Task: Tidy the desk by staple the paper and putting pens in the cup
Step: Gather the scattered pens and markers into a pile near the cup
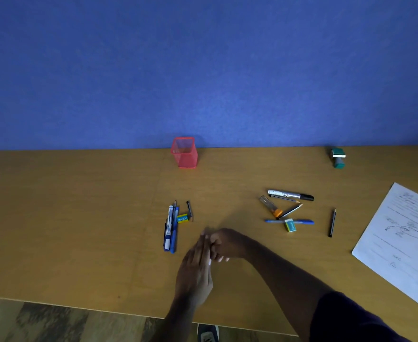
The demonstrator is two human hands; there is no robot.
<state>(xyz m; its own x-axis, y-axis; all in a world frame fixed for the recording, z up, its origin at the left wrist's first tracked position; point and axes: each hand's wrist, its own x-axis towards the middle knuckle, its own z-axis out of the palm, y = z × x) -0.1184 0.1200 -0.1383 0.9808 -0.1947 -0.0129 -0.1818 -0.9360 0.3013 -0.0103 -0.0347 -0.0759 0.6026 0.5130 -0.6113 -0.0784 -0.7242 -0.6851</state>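
Pens point(171, 228) are lying scattered near an empty red cup point(184, 152) — left hand point(195, 272) and right hand point(224, 244) pressing together, holding nothing.

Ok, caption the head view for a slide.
Hands meet mid-desk; pens lie in two scattered clusters, red mesh cup empty, paper unstapled at right.

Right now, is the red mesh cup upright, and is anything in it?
Upright and empty: the red mesh cup stands on its base, nothing visible through the mesh.

Bare desk point(79, 218) lies open before the cup point(184, 152).
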